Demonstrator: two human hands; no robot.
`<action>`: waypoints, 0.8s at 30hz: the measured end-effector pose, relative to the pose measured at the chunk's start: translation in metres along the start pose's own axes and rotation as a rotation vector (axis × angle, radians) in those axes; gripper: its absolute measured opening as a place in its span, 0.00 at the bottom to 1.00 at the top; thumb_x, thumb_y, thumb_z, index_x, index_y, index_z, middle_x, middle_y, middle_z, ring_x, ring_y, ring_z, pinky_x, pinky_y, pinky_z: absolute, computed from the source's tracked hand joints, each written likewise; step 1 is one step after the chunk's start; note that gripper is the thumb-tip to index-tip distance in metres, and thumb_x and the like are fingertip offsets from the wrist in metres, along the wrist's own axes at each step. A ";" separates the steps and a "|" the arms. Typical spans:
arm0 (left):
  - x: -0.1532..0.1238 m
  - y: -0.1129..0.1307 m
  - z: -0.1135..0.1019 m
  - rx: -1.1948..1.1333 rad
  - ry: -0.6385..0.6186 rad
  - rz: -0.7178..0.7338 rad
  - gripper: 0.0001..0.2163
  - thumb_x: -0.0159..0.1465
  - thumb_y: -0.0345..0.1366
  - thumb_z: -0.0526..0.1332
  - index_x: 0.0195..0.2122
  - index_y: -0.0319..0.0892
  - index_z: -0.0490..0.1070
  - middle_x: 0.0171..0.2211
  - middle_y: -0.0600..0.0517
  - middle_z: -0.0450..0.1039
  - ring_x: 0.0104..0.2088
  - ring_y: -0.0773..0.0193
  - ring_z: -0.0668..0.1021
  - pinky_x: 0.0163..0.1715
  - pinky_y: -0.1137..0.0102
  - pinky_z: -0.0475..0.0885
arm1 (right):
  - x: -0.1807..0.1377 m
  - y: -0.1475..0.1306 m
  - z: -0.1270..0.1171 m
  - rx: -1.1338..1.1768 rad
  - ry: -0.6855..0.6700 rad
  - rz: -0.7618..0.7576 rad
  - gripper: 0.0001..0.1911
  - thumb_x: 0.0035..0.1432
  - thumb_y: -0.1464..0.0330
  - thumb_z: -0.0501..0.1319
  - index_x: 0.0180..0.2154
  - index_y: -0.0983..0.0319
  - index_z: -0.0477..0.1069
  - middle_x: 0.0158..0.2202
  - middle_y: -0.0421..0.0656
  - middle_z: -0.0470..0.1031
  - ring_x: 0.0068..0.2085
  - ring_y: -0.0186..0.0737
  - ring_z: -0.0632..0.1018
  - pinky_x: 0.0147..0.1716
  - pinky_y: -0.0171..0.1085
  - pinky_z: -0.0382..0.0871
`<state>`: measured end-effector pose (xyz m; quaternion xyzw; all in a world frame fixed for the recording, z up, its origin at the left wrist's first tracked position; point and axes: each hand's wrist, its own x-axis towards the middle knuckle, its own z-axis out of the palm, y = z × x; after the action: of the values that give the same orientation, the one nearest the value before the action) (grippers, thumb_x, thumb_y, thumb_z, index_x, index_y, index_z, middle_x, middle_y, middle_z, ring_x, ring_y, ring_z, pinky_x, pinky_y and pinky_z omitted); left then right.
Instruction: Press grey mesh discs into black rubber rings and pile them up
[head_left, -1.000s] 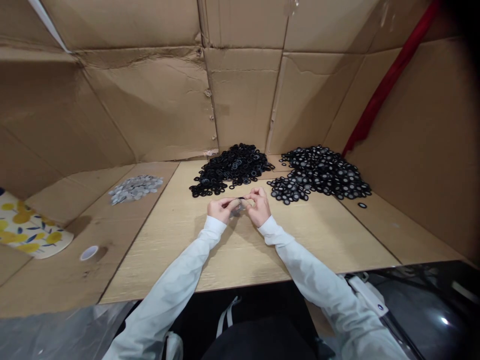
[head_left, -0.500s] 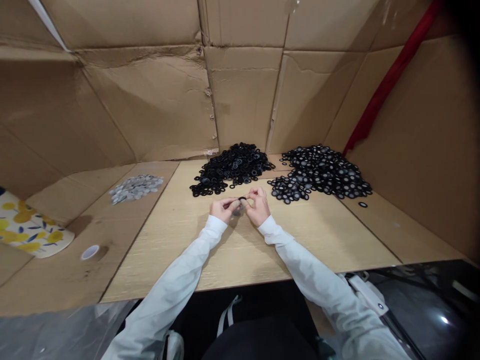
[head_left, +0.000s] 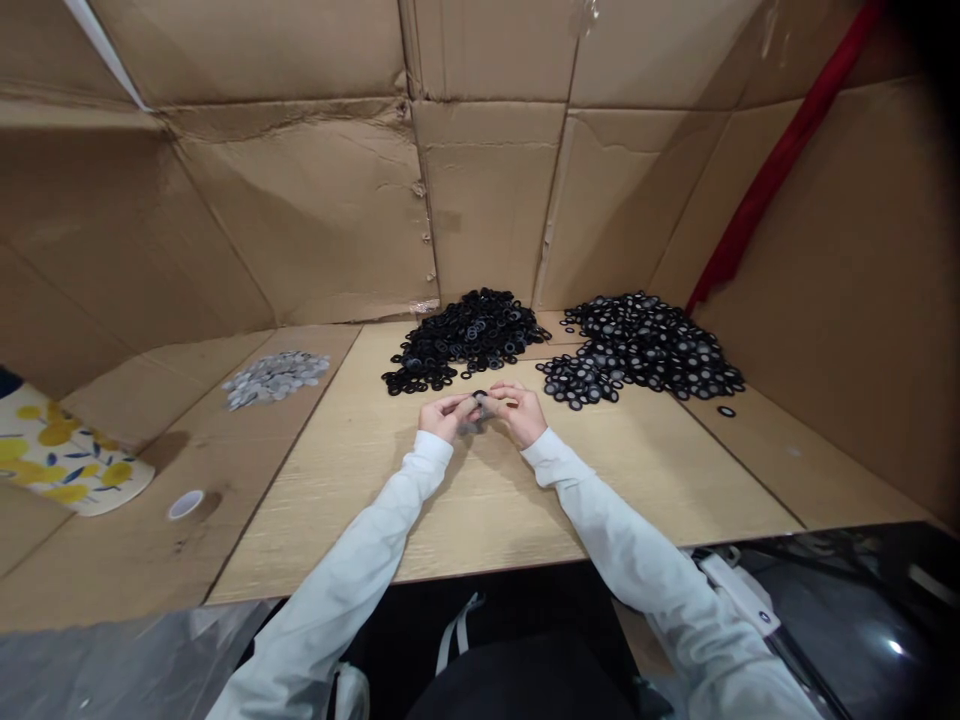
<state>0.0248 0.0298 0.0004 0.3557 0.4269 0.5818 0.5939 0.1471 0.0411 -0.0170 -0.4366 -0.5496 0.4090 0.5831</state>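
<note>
My left hand [head_left: 444, 415] and my right hand [head_left: 521, 412] meet over the middle of the wooden board [head_left: 480, 500], fingers pinched together. Between the fingertips sits a small black ring [head_left: 480, 396] with something grey under it [head_left: 474, 420]; which hand holds which piece I cannot make out. Just beyond the hands lies a heap of plain black rings [head_left: 466, 338]. To its right is a heap of black rings with grey centres [head_left: 642, 354]. A small pile of grey discs [head_left: 274, 375] lies far left.
Cardboard walls [head_left: 487, 190] close in the back and both sides. A red strip [head_left: 772, 165] runs up the right wall. A yellow-and-blue patterned cloth [head_left: 64, 460] and a small tape roll [head_left: 185, 503] lie at left. One stray ring [head_left: 724, 410] lies at right.
Both hands stay together at the same spot, fingers shifting slightly around the small ring. The view has nudged a little; the piles have not moved.
</note>
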 end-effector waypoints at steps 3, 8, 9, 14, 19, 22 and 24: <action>0.002 -0.003 -0.002 -0.020 -0.016 -0.031 0.14 0.32 0.31 0.69 0.22 0.33 0.71 0.20 0.50 0.73 0.20 0.68 0.74 0.31 0.69 0.71 | 0.001 0.001 -0.001 0.200 -0.031 0.115 0.08 0.31 0.66 0.65 0.19 0.64 0.71 0.30 0.42 0.67 0.35 0.35 0.68 0.34 0.36 0.61; 0.005 -0.005 -0.004 -0.031 -0.052 -0.077 0.13 0.35 0.30 0.69 0.23 0.33 0.71 0.22 0.50 0.73 0.22 0.67 0.75 0.35 0.67 0.71 | 0.000 -0.001 -0.006 0.469 -0.164 0.413 0.12 0.27 0.67 0.66 0.21 0.64 0.72 0.27 0.41 0.70 0.28 0.31 0.68 0.27 0.32 0.59; 0.005 -0.005 -0.004 -0.031 -0.053 -0.079 0.13 0.35 0.30 0.69 0.23 0.33 0.71 0.22 0.50 0.73 0.22 0.67 0.75 0.35 0.67 0.71 | 0.000 -0.001 -0.006 0.470 -0.176 0.430 0.12 0.27 0.67 0.66 0.22 0.64 0.72 0.27 0.41 0.70 0.28 0.31 0.68 0.26 0.32 0.59; 0.003 -0.006 -0.003 -0.018 -0.043 -0.045 0.12 0.34 0.31 0.69 0.22 0.33 0.72 0.22 0.49 0.73 0.23 0.67 0.75 0.36 0.66 0.71 | 0.002 0.002 -0.004 0.162 -0.060 0.146 0.09 0.32 0.65 0.64 0.19 0.64 0.71 0.26 0.42 0.68 0.31 0.34 0.68 0.30 0.35 0.60; 0.007 -0.012 -0.006 0.097 -0.048 0.000 0.14 0.35 0.34 0.68 0.23 0.33 0.73 0.25 0.48 0.74 0.24 0.65 0.75 0.35 0.65 0.70 | 0.003 0.008 -0.003 -0.297 0.050 -0.126 0.07 0.40 0.65 0.60 0.21 0.63 0.70 0.33 0.44 0.65 0.37 0.38 0.67 0.35 0.39 0.62; 0.011 -0.015 -0.010 0.179 -0.090 0.055 0.16 0.36 0.36 0.68 0.27 0.34 0.73 0.28 0.47 0.74 0.28 0.63 0.75 0.36 0.65 0.69 | 0.003 0.009 -0.005 -0.493 0.068 -0.223 0.06 0.43 0.65 0.58 0.22 0.62 0.69 0.33 0.44 0.65 0.39 0.40 0.66 0.38 0.41 0.62; 0.013 -0.014 -0.011 0.171 -0.118 0.025 0.16 0.37 0.36 0.68 0.27 0.34 0.73 0.29 0.47 0.74 0.30 0.62 0.75 0.38 0.65 0.69 | 0.002 0.008 -0.005 -0.558 0.043 -0.268 0.05 0.44 0.66 0.57 0.23 0.61 0.68 0.34 0.44 0.65 0.40 0.41 0.65 0.40 0.42 0.61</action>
<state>0.0197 0.0406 -0.0182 0.4441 0.4350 0.5287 0.5779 0.1522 0.0447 -0.0245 -0.5121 -0.6807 0.1525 0.5011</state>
